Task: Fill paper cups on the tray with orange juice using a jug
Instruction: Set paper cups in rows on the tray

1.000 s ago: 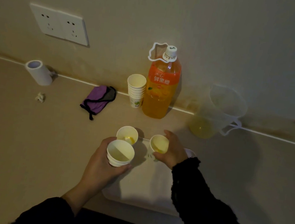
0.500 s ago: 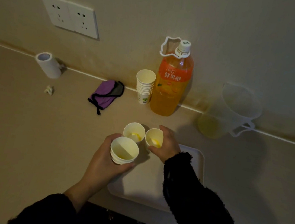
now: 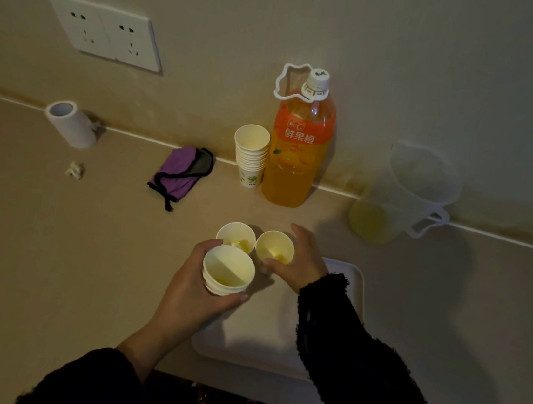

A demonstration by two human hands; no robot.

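My left hand (image 3: 191,293) grips a white paper cup (image 3: 228,270) with a little orange juice in it, held above the left edge of the white tray (image 3: 353,288). My right hand (image 3: 298,262) holds a second cup (image 3: 275,247) with some juice at the tray's far left corner. A third cup (image 3: 236,236) with juice stands right beside it, on the left. The clear plastic jug (image 3: 402,197), a little juice at its bottom, stands by the wall at the right, away from both hands.
A large orange juice bottle (image 3: 297,152) and a stack of paper cups (image 3: 251,155) stand against the wall behind the tray. A purple pouch (image 3: 180,172), a white roll (image 3: 70,123) and a paper scrap (image 3: 75,169) lie to the left. A wall socket (image 3: 106,32) is above.
My right hand has slid its cup leftward until it stands next to the third cup. My left hand keeps its cup at about the same place.
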